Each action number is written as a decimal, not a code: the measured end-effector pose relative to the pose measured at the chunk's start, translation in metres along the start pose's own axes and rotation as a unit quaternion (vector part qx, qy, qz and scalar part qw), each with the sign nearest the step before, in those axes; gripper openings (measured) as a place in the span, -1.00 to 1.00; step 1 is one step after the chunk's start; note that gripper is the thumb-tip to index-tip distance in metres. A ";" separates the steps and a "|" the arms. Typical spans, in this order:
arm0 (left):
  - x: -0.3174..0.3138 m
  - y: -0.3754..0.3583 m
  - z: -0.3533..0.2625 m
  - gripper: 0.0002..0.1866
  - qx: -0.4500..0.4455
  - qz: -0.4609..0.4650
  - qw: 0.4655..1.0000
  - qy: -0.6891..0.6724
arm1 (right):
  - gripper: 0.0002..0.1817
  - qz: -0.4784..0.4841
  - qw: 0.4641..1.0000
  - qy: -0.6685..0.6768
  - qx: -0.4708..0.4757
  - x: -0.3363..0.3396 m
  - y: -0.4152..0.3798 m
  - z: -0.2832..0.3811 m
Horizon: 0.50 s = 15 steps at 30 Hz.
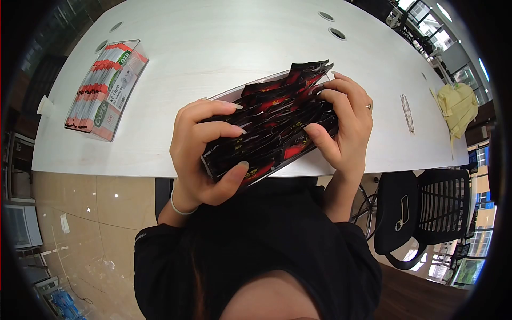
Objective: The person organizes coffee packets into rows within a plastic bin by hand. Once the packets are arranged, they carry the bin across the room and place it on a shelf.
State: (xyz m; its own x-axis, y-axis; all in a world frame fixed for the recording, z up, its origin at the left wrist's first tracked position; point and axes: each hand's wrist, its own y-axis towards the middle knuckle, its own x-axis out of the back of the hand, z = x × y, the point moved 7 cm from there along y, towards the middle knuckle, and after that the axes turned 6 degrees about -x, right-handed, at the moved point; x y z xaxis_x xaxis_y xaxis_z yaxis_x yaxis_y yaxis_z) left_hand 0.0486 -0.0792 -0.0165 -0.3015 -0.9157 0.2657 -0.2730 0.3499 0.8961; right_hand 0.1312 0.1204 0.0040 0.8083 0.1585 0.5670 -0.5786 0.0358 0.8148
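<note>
White table: A broad, pale tabletop (240, 32) with round inset grommets, above a shiny beige tiled floor (80, 213).
Packed box: A clear, rectangular plastic box (230, 95), crowded with glossy black sachets (272, 114) printed in red and yellow, sits slantwise between the hands at the table's near edge — whether its base rests on the surface is hidden.
Left hand: This left hand (186, 144), a pale band at its wrist, is clasped around the box's left end, thumb on the near side, two fingers reaching over the sachets.
Right hand: Wearing a ring, the right hand (352, 128) grips the other end, its thumb laid across the sachets and its fingers curled round the far corner.
Handling: Even, light pressure from both ends should suit such slippery packets — squeezing harder could make the upper ones ride up (those at the far right corner already poke above the rim). Level tops would sit more securely.
Second box: Similar clear plastic (140, 58), filled with orange-and-white sachets (96, 88), well apart on the left.
Right side: Thin-framed glasses (408, 114), then a crumpled pale-yellow cloth item (458, 106).
</note>
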 end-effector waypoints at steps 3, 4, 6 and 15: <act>0.000 0.000 0.000 -0.61 0.001 -0.003 1.000 -0.004 | -0.38 0.002 1.000 0.010 0.001 0.000 0.000 -0.001; 0.000 0.000 0.000 -0.61 0.001 -0.003 1.000 -0.005 | -0.38 0.002 1.000 0.010 0.001 0.000 -0.001 0.000; 0.000 0.000 0.000 -0.61 0.003 -0.003 1.000 -0.004 | -0.36 -0.005 0.996 0.076 -0.048 0.001 -0.003 -0.007; 0.000 -0.001 0.001 -0.61 0.008 -0.006 1.000 -0.010 | -0.25 0.024 0.999 0.036 -0.018 0.000 0.002 -0.002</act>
State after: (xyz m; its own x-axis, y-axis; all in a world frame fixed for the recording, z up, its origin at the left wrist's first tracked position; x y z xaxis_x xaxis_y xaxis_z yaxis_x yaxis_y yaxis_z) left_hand 0.0481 -0.0792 -0.0178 -0.3166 -0.9158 0.2471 -0.2916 0.3419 0.8934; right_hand 0.1299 0.1226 0.0055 0.7698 0.2322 0.5946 -0.6218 0.0623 0.7807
